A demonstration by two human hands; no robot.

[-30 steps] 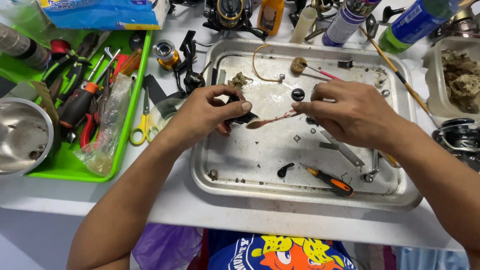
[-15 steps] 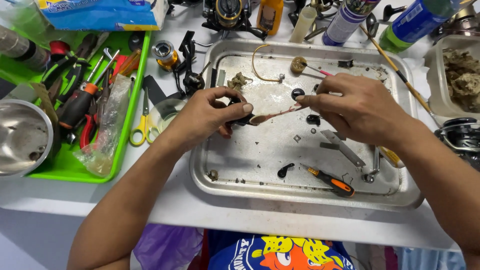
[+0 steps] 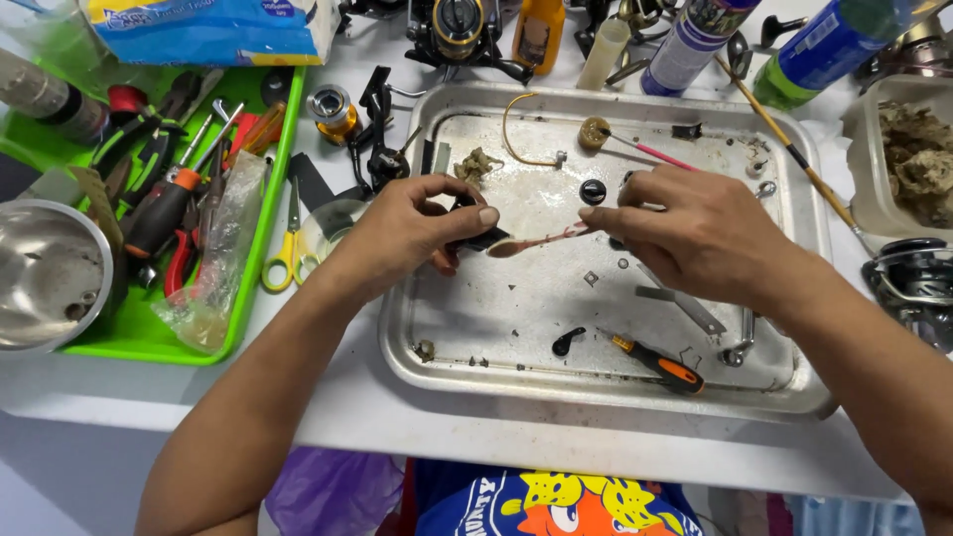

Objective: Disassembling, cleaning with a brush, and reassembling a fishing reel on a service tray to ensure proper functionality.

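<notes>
My left hand (image 3: 412, 233) grips a small black part (image 3: 475, 236) over the left half of a metal tray (image 3: 516, 372). My right hand (image 3: 690, 233) pinches the end of a thin pinkish stick (image 3: 541, 240) whose rounded tip touches that black part near my left thumb. Both hands hover just above the tray's stained floor. Most of the black part is hidden under my fingers.
In the tray lie an orange-handled screwdriver (image 3: 660, 364), a black knob (image 3: 593, 191), a wire loop (image 3: 516, 134), metal bits. A green tray (image 3: 253, 268) of pliers and screwdrivers, a steel bowl (image 3: 45, 273), yellow scissors (image 3: 288, 248) sit left. Spray cans, reels at the back.
My right hand has lifted slightly and the pinkish stick has levelled out, its tip staying at the black part. My left hand has held its place.
</notes>
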